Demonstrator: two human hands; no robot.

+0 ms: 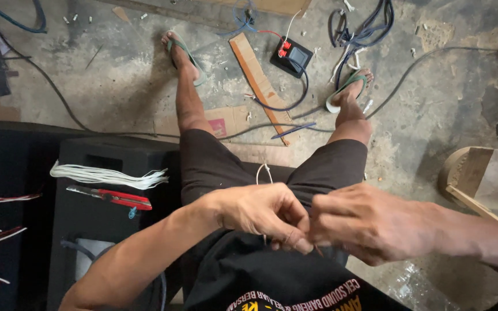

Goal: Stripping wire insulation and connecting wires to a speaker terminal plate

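Red-handled pliers (113,197), seemingly white wire (264,173)

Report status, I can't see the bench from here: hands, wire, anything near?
Left hand and right hand pinched together on a thin white wire over the lap. Bundle of white wires and red-handled pliers lie on black box, apart from hands.

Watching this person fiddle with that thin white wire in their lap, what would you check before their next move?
1. Both hands on the wire: left hand and right hand pinch it together: ok.
2. White wire loops freely over the lap: ok.
3. Wire end condition: hidden by the fingertips: cannot tell.
4. Red-handled pliers close by on the black box: ok.
5. Spare white wires bundled beside them: ok.
6. Floor around the feet: loose cables underfoot: not ok.
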